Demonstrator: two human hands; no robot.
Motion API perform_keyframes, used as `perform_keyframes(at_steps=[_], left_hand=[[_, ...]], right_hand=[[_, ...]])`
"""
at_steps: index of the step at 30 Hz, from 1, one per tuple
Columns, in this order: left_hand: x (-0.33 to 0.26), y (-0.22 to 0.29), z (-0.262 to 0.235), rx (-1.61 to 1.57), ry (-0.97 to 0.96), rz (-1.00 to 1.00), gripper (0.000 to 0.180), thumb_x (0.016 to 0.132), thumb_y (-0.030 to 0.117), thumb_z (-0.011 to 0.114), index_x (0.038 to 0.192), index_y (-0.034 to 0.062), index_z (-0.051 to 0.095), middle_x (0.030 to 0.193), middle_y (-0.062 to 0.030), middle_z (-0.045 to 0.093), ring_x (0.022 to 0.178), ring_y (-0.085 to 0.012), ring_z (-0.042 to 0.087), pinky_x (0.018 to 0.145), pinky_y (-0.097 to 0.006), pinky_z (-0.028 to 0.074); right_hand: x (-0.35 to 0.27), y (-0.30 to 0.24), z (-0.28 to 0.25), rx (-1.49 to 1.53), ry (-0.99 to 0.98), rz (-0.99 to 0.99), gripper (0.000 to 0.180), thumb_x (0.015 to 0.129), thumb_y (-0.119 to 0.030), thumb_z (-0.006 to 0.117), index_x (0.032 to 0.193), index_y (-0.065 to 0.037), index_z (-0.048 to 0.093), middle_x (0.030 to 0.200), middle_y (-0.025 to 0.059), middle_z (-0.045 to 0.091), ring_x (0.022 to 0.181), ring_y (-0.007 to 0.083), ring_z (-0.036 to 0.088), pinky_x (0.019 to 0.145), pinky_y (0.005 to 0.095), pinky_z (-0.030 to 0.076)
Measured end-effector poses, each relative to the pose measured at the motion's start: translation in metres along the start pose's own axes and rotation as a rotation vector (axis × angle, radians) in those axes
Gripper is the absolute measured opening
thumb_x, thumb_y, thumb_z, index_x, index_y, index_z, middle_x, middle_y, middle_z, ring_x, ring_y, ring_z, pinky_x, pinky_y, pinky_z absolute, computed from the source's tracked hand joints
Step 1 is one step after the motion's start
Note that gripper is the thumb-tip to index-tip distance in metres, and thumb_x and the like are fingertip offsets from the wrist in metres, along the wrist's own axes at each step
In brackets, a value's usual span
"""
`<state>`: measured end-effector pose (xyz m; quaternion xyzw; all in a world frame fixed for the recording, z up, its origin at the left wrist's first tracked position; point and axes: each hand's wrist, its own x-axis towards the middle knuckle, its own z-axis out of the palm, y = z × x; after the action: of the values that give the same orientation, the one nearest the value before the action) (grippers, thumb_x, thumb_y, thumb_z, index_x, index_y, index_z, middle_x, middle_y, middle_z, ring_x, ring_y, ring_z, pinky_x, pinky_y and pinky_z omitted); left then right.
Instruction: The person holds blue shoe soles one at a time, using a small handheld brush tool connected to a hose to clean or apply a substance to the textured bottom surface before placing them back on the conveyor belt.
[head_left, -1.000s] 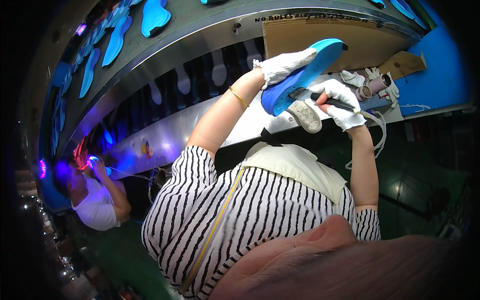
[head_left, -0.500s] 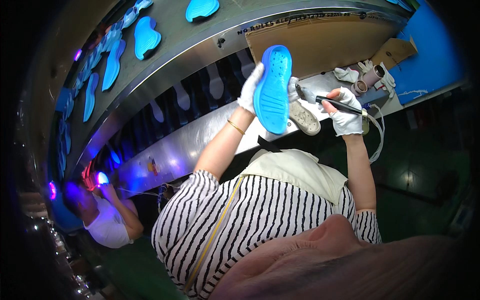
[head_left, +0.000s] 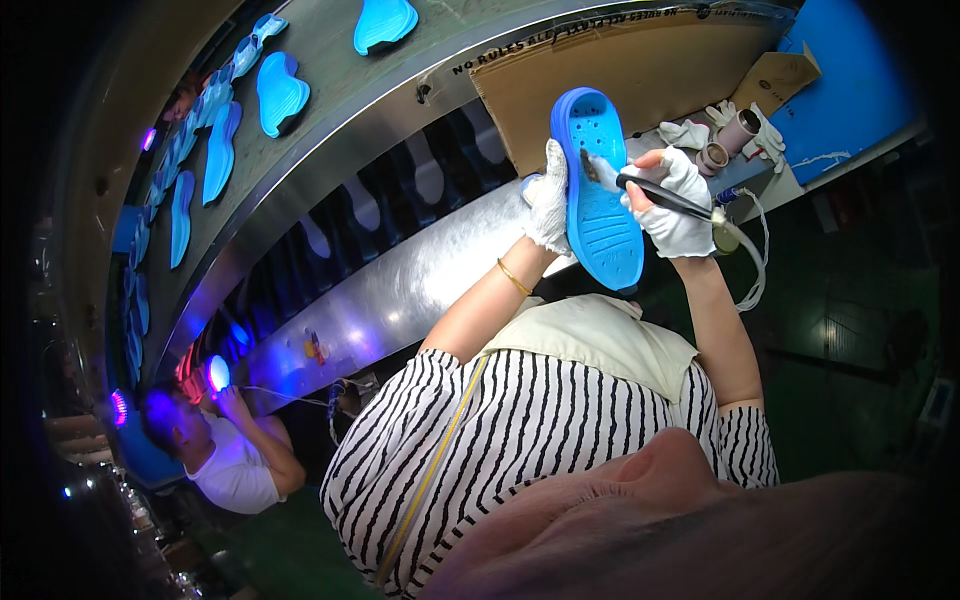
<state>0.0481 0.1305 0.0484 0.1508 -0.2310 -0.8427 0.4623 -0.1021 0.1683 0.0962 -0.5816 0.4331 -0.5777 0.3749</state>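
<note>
My left hand (head_left: 549, 205), in a white glove, grips a bright blue shoe sole (head_left: 607, 225) by its left edge. The sole stands tilted, its inner face with small holes and ridges turned toward me. In my right hand (head_left: 680, 208), gloved with bare fingertips, is a brush (head_left: 655, 194) with a black handle. A pale tube (head_left: 745, 245) trails from the handle's end. The dark and pale bristles lie against the sole's inner face near its middle. The left fingertips behind the sole are hidden.
A metal bench (head_left: 425, 255) runs below a conveyor belt (head_left: 325, 55) bearing several blue soles. Beyond my hands stands a cardboard box (head_left: 620, 85). White gloves (head_left: 684, 134) and a pinkish cup (head_left: 738, 130) sit right. Another person (head_left: 240, 465) works at far left.
The blue sole has shifted right and tilted, and the brush has come from beside it onto its inner face. A beige shoe sole on the bench is now hidden.
</note>
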Motion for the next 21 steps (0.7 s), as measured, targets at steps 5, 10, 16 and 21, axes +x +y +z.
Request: perform_keyframes(at_steps=[5,10,16,21], left_hand=[[0.017,0.001,-0.013,0.014,-0.001,0.152,0.079,0.086,0.069,0.030,0.130,0.0046,0.042,0.120,-0.0205,0.054,0.106,-0.0315,0.056,0.093,-0.043,0.047],[0.013,0.014,-0.009,-0.095,-0.015,0.119,0.080,0.083,0.072,0.034,0.124,0.0036,0.047,0.111,-0.0184,0.059,0.098,-0.0311,0.059,0.088,-0.044,0.049],[0.008,0.033,0.001,-0.150,-0.004,0.139,0.084,0.079,0.075,0.038,0.122,0.0039,0.049,0.105,-0.0172,0.061,0.095,-0.0308,0.060,0.086,-0.045,0.051],[-0.010,0.018,0.021,-0.352,-0.151,0.068,0.093,0.075,0.077,0.042,0.135,0.0068,0.037,0.128,-0.0206,0.048,0.114,-0.0356,0.049,0.095,-0.049,0.044]], right_hand=[[-0.015,-0.012,0.012,-0.312,-0.207,-0.302,0.028,0.073,0.007,0.064,0.098,-0.002,0.055,0.079,0.0048,0.060,0.068,0.0099,0.059,0.064,0.0232,0.048],[-0.020,-0.010,0.011,-0.310,-0.124,-0.305,0.023,0.071,0.001,0.065,0.093,-0.004,0.058,0.074,0.0079,0.062,0.065,0.0177,0.062,0.062,0.0266,0.049],[-0.020,-0.022,0.004,-0.128,-0.295,-0.093,0.019,0.076,0.001,0.066,0.092,-0.004,0.058,0.072,0.0033,0.059,0.066,0.0090,0.058,0.060,0.0236,0.047],[-0.004,-0.010,-0.021,-0.045,-0.138,-0.054,0.014,0.080,-0.001,0.065,0.091,0.000,0.058,0.081,0.0074,0.064,0.072,0.0112,0.062,0.068,0.0222,0.049]])
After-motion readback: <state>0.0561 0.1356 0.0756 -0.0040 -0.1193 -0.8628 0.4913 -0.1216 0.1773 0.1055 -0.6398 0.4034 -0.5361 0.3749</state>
